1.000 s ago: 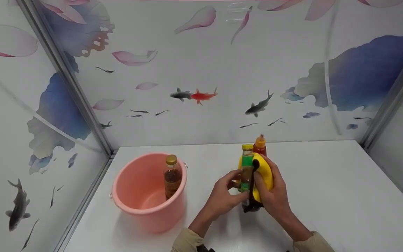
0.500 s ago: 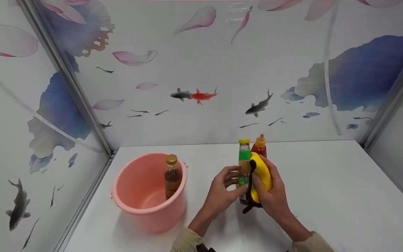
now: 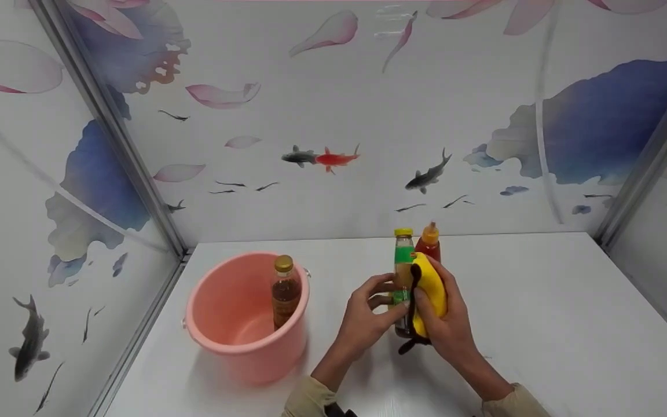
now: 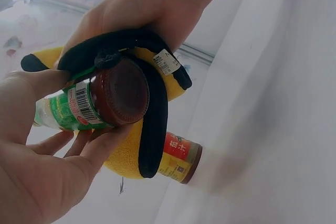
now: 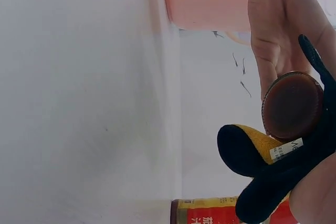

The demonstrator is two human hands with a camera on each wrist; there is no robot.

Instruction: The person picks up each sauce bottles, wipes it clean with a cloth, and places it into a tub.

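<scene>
A white tabletop (image 3: 571, 324) is extending across the lower part of the head view, its surface showing a slight sheen. A pink bucket (image 3: 267, 364) is standing upright on its left part and casting a soft shadow. Well to the right, a squeeze bottle of red sauce (image 3: 429, 249), with an orange-yellow cap and a red-and-yellow label, is standing upright on the surface.

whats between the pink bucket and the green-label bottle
In the head view, the left hand is there, its fingers gripping the green-label bottle; between that hand and the pink bucket, only white tabletop shows.
</scene>
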